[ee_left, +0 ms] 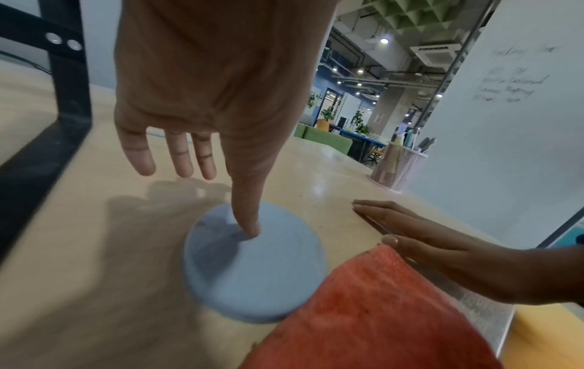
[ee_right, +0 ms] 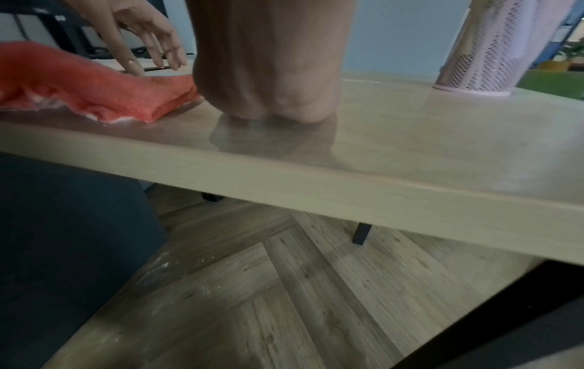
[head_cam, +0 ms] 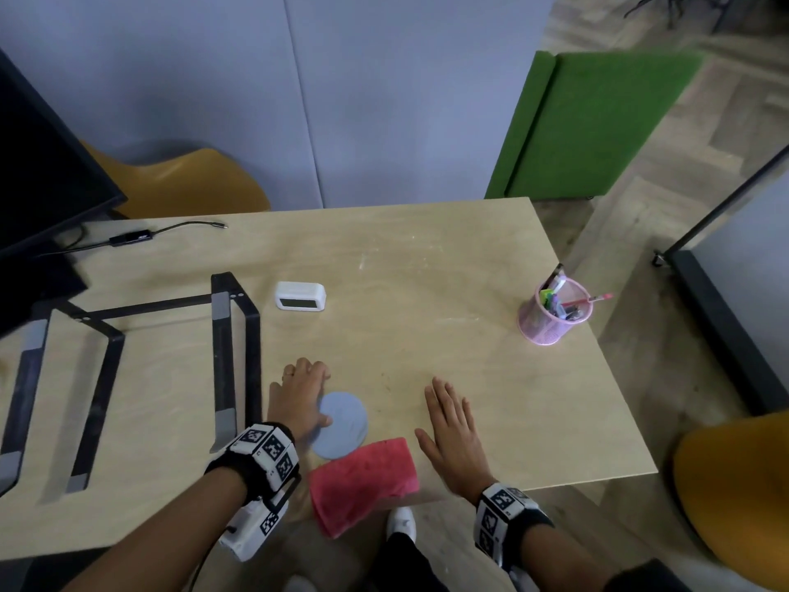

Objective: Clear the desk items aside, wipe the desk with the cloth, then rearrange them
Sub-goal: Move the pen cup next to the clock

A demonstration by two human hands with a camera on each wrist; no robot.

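Head view: a light wooden desk is seen from above. The left hand is laid beside a round blue-grey coaster, fingers spread and straight; nothing is gripped. In the left wrist view one fingertip is pressed down on the coaster's top, while the other fingers are held apart above the desk surface. The right hand is placed flat on the desk, palm down, fingers extended and close together, just right of a folded red cloth.

The cloth is found at the near edge of the desk, part of it hanging over that edge, its far corner touching or overlapping the coaster. Whether the right thumb touches the cloth cannot be told.

A small white digital clock is noted upright towards the middle of the desk, well apart from both hands. A pink mesh pen holder, filled with pens, is set near the right edge. A black metal stand is seen left of the coaster, and a dark monitor at far left.
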